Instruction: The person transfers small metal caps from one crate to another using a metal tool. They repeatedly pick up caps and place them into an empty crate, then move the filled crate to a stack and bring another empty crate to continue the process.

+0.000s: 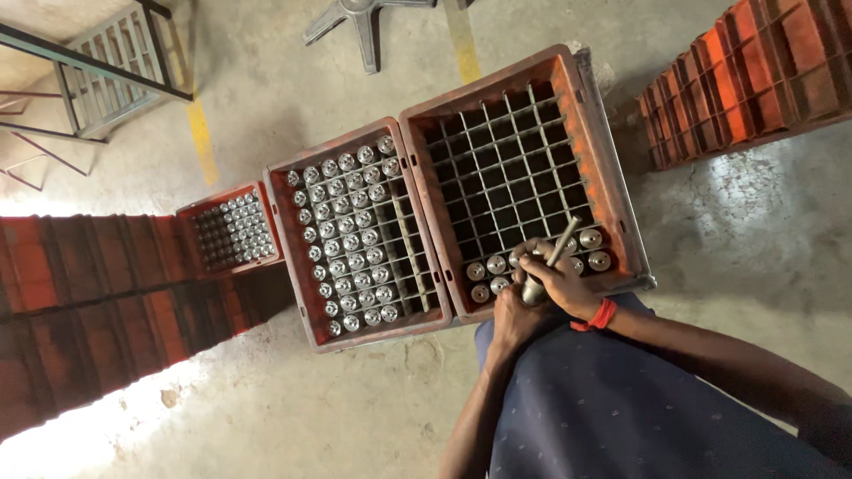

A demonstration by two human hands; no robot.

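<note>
The grey concrete floor (337,417) carries several worn red plastic crates with grid compartments. Stacks of such crates stand at the left (98,293) and at the upper right (754,80).

In the middle, two open crates lie side by side, touching. The left middle crate (359,232) is for the most part full: round silver metal parts (346,239) sit in nearly all its cells, and only the columns at its right side look empty. A smaller, farther crate (232,229) at the left is also full of such parts. The right middle crate (524,173) is almost empty: only its nearest rows hold some parts (590,249), all other cells are bare. So I judge the work on this crate is at its beginning, with most cells left.

The person's two hands meet at the near edge of this right crate. The right hand (561,282) is closed around a thin grey metal rod-like tool (561,243), which points up and away over the cells. The left hand (513,315) is closed on a small round silver metal part (533,291), shiny and cylindrical, just under the tool. A red band (602,315) is on the right wrist.
</note>
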